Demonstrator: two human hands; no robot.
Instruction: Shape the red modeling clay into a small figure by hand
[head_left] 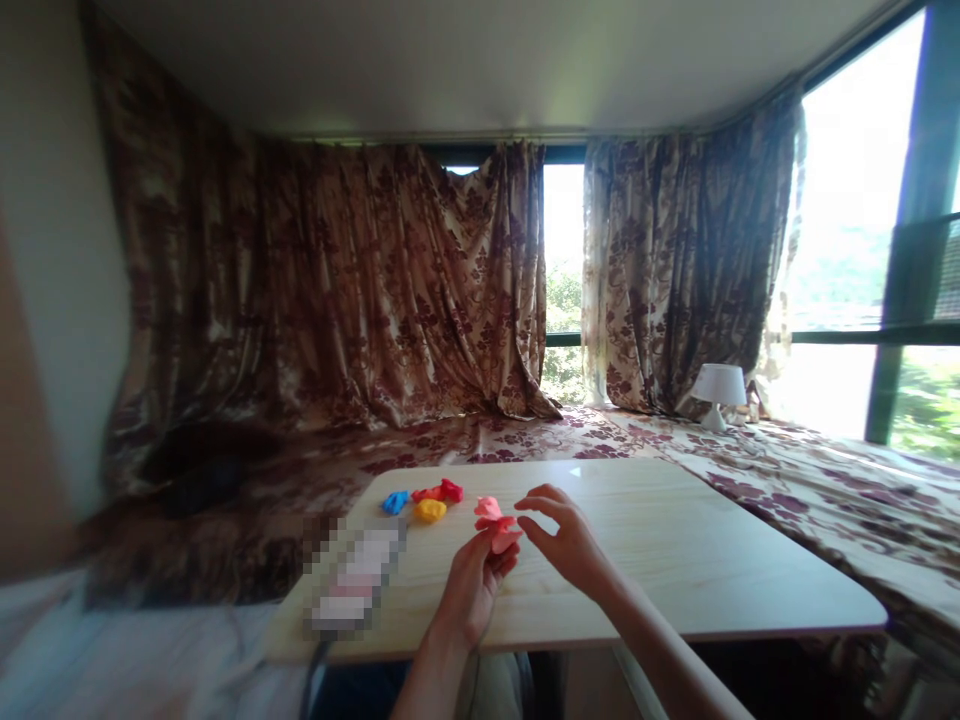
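Note:
My left hand (480, 568) is closed around the lower part of a soft pink-and-red crumpled piece (487, 508), which stands up from the fingers over the table. It has puffy, petal-like lobes; whether it is paper, cloth or something else I cannot make out. Just to its right, my right hand (564, 538) holds nothing, thumb and fingers apart, the fingertips close to the piece. Beyond my left hand lie similar small crumpled pieces: a blue one (394, 502), a yellow one (430, 511) and a red one (451, 490).
A light wooden table (660, 560) with rounded corners spans the front. At its left edge lies a blurred-out flat object (358, 578) with a dark cable. Behind are a patterned cover, floral curtains (390, 290) and a small white lamp (718, 390).

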